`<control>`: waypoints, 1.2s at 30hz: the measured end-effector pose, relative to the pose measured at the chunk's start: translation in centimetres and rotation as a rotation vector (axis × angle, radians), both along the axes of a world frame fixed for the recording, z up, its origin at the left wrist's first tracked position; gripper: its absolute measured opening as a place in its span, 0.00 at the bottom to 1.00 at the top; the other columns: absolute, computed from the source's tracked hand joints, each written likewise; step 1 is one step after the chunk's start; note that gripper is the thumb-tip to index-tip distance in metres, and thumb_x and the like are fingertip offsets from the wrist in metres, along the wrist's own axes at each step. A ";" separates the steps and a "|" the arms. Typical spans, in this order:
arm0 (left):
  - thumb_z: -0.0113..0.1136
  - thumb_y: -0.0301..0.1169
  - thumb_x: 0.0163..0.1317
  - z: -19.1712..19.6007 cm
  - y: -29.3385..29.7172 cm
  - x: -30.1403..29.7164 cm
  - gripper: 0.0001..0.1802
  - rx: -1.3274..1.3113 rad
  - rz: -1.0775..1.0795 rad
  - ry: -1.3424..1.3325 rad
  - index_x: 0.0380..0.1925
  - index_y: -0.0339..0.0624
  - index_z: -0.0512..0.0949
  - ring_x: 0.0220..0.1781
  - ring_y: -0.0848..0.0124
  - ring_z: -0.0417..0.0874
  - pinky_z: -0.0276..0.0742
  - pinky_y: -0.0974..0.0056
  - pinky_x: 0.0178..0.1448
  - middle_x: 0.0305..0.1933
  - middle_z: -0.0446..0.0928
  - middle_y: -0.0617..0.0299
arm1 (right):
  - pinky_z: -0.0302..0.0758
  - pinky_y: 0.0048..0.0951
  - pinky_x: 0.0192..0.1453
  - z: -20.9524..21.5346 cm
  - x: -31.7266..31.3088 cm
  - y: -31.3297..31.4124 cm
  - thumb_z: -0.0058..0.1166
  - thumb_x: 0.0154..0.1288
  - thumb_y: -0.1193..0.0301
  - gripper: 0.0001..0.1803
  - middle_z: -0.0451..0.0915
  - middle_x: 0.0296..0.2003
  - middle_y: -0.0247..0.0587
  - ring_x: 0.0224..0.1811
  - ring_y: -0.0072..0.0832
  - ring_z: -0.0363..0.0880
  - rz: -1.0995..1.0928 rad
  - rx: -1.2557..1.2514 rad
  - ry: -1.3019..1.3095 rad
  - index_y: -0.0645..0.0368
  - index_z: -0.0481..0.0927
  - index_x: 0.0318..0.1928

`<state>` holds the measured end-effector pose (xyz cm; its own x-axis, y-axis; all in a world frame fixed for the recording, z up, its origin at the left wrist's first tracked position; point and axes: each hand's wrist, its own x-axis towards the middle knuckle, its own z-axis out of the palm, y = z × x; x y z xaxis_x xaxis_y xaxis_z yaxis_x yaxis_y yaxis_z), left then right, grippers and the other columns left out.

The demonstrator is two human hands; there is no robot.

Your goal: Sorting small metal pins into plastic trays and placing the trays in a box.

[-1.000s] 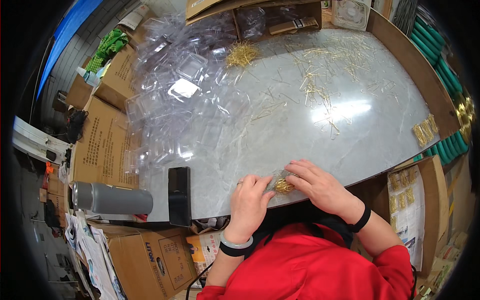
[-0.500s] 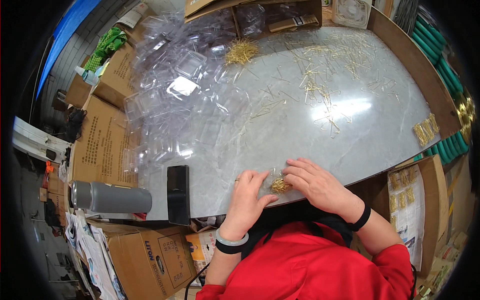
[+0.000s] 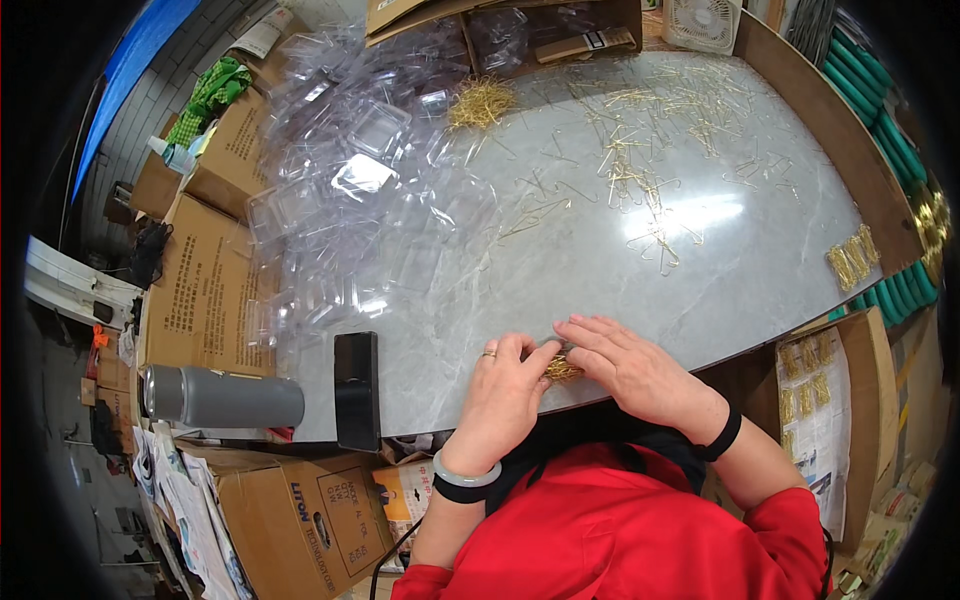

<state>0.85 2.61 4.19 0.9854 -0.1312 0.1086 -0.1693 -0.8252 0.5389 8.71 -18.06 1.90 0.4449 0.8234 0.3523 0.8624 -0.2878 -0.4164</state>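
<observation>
we had drawn our left hand (image 3: 503, 395) inward; its thumb, spread earlier, now sat by the gold hooks (image 3: 564, 369). our right hand (image 3: 635, 370), fingers together, still covered their right side. we couldn't tell whether either pinched. the bunch lay at the worktop's (image 3: 570, 285) near edge, long axis roughly left-to-right, ends hidden.

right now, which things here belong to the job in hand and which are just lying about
Likely the job:
gold wire bundle, between left hand and right hand
loose gold wires
gold wire heap
clear plastic cases

Apparently just lying about:
grey bottle
black phone-like slab
white fan
green checked cloth
</observation>
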 end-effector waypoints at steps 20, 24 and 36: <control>0.46 0.13 0.61 -3.2 -4.9 -0.6 0.41 -0.179 -0.014 -0.103 0.75 0.24 0.44 0.81 0.32 0.42 0.45 0.42 0.82 0.79 0.42 0.30 | 0.69 0.40 0.72 -0.8 -0.4 -0.4 0.51 0.67 0.76 0.26 0.69 0.64 0.53 0.66 0.49 0.71 -0.070 0.033 0.006 0.67 0.68 0.65; 0.51 0.14 0.63 -2.8 -4.2 0.1 0.38 -0.013 -0.068 -0.125 0.73 0.25 0.52 0.80 0.33 0.46 0.50 0.42 0.81 0.78 0.48 0.34 | 0.64 0.41 0.74 -0.2 -1.4 -1.2 0.51 0.67 0.78 0.30 0.62 0.69 0.57 0.71 0.52 0.64 -0.175 0.262 0.418 0.68 0.62 0.68; 0.47 0.20 0.68 -4.6 -4.3 -0.1 0.31 -0.012 0.033 -0.173 0.71 0.24 0.56 0.74 0.39 0.62 0.65 0.47 0.74 0.70 0.60 0.35 | 0.63 0.46 0.76 -0.9 -2.7 0.7 0.48 0.62 0.85 0.32 0.64 0.69 0.59 0.73 0.54 0.62 -0.209 0.363 0.304 0.69 0.63 0.69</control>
